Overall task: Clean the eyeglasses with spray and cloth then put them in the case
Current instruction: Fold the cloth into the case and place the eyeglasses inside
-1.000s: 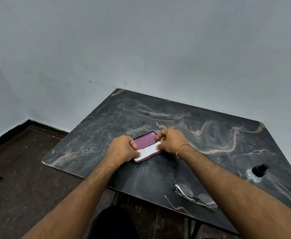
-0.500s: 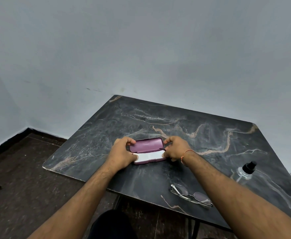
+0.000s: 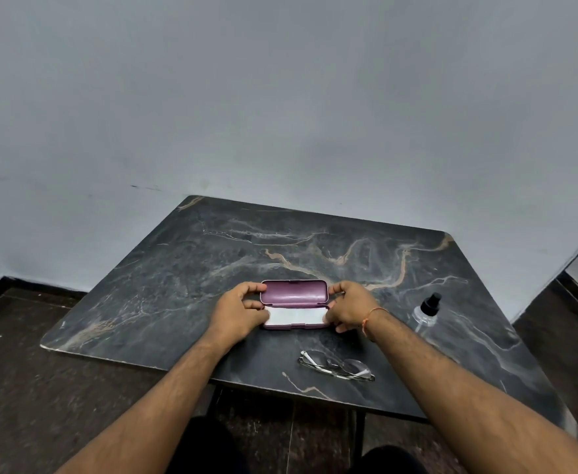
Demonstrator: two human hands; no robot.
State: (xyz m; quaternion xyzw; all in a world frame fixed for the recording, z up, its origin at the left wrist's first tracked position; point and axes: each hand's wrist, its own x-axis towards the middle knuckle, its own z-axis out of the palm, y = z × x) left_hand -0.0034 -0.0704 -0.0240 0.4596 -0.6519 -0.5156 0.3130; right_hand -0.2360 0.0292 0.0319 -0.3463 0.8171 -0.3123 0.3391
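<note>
Both hands, the left hand (image 3: 238, 311) and right hand (image 3: 349, 306), pinch the ends of the rigid, hinged open case (image 3: 294, 304) mid-table, while the thin, likely fragile eyeglasses (image 3: 337, 366) lie near the front edge, best lifted by the frame.

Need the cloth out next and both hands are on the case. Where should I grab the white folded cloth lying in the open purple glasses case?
Pinch the white folded cloth near its middle, coming from above. It lies flat in the lower tray of the open purple glasses case, with the left hand and right hand covering its ends, so probably only the centre is free.
</note>
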